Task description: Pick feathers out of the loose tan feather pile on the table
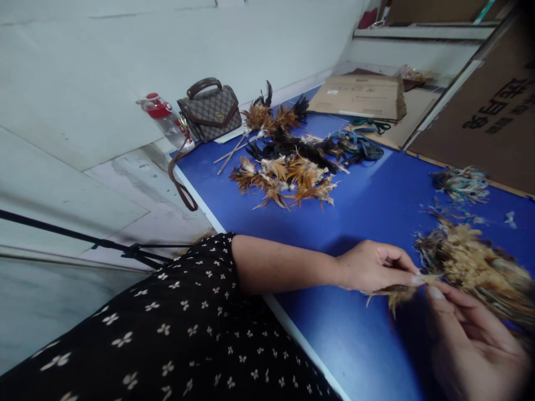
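Note:
My left hand (378, 267) reaches across the blue table, thumb and fingers pinched on a small bunch of brown feathers (399, 298). The feathers hang below that hand, and their pale end sticks out past its fingertips. My right hand (476, 340) meets it there, thumb and forefinger closed on the pale end; the exact contact is too small to make out. Just beyond both hands lies a large heap of tan and brown feathers (472, 253). Behind that heap sits a smaller tuft of blue-grey and white feathers (462, 184).
Farther left lie bunches of orange-brown feathers (292, 172) and black feathers (288, 146), with thin sticks (232, 153). A handbag (211, 111) and red-capped bottle (167, 122) stand by the wall. Flattened cardboard (357, 94) and a cardboard box (485, 111) bound the far side.

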### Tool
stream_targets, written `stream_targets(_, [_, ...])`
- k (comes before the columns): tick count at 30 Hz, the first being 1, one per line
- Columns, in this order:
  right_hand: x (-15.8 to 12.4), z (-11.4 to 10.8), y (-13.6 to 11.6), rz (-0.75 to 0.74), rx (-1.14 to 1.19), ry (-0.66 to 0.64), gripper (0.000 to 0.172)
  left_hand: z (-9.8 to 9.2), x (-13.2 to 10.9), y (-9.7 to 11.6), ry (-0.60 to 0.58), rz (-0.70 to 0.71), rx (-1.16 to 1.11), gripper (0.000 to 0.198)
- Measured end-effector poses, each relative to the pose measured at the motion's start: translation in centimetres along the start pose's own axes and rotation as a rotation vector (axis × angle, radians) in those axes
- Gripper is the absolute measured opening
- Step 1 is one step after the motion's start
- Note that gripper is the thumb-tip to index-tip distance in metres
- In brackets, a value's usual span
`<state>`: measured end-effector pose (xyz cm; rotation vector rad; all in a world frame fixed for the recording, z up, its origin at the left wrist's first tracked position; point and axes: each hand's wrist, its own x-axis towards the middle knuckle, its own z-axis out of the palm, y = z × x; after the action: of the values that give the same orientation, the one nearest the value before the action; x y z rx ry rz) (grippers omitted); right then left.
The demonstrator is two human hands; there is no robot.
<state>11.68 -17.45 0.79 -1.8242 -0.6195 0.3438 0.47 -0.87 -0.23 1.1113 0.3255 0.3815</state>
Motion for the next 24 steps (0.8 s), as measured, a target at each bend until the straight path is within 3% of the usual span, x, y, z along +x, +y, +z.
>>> stream_targets(3, [-0.3, 0.1, -0.8, 0.023, -0.012, -0.014, 0.062, 0.2, 0.1, 0.0, 0.038, -0.038, -0.045, 0.049])
stream_targets(11, [-0.7, 1.0, -1.5, 0.04, 0.05, 0.059, 0.056, 0.5, -0.4, -0.4, 0.019, 0.085, 0.062, 0.039])
stream_targets(18, [-0.3, 0.8, -0.4, 0.046, 0.027, 0.049, 0.054, -0.5, -0.2, 0.0, 0.029, 0.485, 0.565, 0.017])
stream_targets(24, [-0.4, 0.9, -0.3, 0.037, -0.008, 0.035, 0.054, -1.0, -0.2, 1.2, -0.082, 0.696, 0.871, 0.011])
